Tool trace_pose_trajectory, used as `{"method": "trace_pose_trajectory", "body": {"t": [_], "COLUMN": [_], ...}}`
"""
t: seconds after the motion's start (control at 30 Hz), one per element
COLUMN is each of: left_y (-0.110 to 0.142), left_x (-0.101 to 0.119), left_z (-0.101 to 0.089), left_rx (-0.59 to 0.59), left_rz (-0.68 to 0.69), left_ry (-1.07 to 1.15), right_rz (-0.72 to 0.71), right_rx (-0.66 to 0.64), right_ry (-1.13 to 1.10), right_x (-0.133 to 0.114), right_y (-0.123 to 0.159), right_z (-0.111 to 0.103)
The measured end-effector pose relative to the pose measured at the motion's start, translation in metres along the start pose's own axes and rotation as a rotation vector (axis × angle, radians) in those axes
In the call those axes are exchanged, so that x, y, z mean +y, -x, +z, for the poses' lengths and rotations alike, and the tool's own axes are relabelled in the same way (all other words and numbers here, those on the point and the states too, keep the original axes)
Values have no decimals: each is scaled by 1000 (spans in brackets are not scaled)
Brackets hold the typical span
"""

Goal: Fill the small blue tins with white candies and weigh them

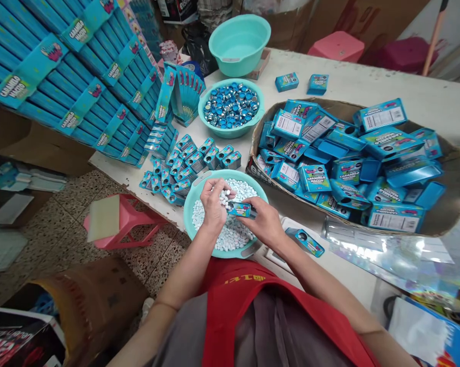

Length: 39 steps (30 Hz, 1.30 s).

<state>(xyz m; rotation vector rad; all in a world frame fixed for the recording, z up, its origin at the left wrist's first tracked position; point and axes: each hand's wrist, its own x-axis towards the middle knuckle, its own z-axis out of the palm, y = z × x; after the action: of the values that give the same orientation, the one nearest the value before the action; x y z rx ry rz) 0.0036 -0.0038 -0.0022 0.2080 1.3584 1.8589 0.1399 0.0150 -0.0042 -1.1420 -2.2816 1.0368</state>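
My left hand (213,203) is cupped over a teal basin (190,204) full of small white candies (235,235) and holds a few of them at its fingertips. My right hand (266,220) grips a small blue candy box (240,208), its open end turned toward the left hand. Both hands hover above the basin at the table's near edge. Another small blue box (305,241) lies on the table just right of my right wrist.
A cardboard tray (453,176) heaped with blue boxes sits at right. Rows of small filled boxes (187,163) stand left of the basin. Behind are a teal bowl of blue caps (231,107), an empty teal bowl (239,43) and stacked display cartons (69,76). A pink stool (123,221) stands below.
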Motion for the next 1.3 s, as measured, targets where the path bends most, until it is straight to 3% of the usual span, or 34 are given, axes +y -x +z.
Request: {"method": "trace_pose_trajectory", "body": {"t": [0.57, 0.77, 1.1, 1.3], "left_y": [4, 4, 11, 7], "left_x": [-1, -7, 8, 16], "left_z": [11, 11, 18, 13], "left_rx": [14, -29, -4, 1], "left_rz": [94, 49, 77, 70], "left_ry": [-42, -84, 10, 27], "right_rz": [-23, 0, 131, 225], "right_rx": [37, 73, 88, 97], "right_ry": [-6, -2, -389, -587], "right_x": [-1, 0, 16, 20], "right_y": [0, 0, 2, 4], "right_z": [-2, -6, 6, 2]}}
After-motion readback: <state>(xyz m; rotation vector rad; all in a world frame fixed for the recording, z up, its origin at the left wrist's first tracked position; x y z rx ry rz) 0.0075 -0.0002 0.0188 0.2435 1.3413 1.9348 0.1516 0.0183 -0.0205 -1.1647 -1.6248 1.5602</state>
